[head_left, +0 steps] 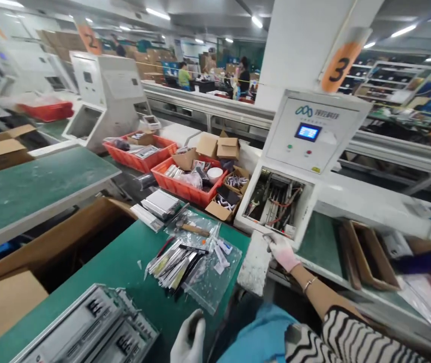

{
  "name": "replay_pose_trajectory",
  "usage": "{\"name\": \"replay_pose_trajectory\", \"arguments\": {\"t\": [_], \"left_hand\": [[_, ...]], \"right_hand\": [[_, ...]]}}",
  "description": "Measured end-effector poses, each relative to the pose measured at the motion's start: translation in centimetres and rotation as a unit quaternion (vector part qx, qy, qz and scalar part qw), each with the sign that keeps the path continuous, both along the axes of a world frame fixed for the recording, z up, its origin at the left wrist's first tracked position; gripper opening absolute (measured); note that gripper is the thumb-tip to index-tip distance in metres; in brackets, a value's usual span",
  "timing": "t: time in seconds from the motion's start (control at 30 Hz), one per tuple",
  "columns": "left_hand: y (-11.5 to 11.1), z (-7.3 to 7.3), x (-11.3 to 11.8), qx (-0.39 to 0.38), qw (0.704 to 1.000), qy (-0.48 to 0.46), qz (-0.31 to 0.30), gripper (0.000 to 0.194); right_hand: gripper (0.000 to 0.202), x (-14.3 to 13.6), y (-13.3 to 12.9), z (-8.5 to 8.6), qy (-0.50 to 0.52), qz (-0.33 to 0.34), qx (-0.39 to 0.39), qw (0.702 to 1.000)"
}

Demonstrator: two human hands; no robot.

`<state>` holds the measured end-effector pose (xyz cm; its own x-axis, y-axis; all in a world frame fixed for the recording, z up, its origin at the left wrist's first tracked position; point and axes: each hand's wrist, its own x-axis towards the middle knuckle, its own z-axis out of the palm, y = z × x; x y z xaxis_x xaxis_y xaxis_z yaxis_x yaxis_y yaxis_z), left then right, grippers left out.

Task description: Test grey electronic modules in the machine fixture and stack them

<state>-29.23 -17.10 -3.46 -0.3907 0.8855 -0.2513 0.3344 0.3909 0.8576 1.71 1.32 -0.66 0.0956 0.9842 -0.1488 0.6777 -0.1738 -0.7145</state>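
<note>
My right hand (281, 250), in a white and pink glove, rests at the lower edge of the white machine (302, 136), above a worn white block (254, 263); its fingers are partly bent and I see nothing in them. My left hand (189, 339), in a white glove, is at the bottom centre over the green table (140, 252), thumb and fingers curved with a gap between them. Thin strips (173, 264) lie in a pile on clear plastic bags (210, 287). Stacked flat grey panels (87, 327) lie to the left of my left hand.
Red baskets (185, 190) of parts and small cardboard boxes (219, 212) stand beyond the table. White packs (160, 203) lie at its far edge. An open carton (98, 217) is at the left. Cardboard trays (374, 257) sit at the right. People are in the background.
</note>
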Motion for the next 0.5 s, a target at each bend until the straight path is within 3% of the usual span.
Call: {"name": "replay_pose_trajectory", "arguments": {"t": [0.13, 0.3, 0.4, 0.5], "left_hand": [[2.5, 0.7, 1.6, -0.002, 0.997, -0.003, -0.074, 0.051], [6.3, 3.3, 4.5, -0.023, 0.983, 0.002, -0.181, 0.055], [8.4, 4.5, 6.7, -0.03, 0.973, 0.017, -0.23, 0.053], [10.1, 4.5, 9.4, -0.037, 0.964, 0.04, -0.26, 0.054]], "right_hand": [[0.035, 6.4, -3.6, -0.8, -0.099, -0.115, -0.021, 0.988], [0.03, 12.5, -9.3, -2.9, -0.105, -0.253, -0.089, 0.958], [0.023, 15.1, -11.9, -4.4, -0.11, -0.302, -0.121, 0.939], [0.02, 17.8, -12.4, -6.1, -0.114, -0.318, -0.142, 0.93]]}}
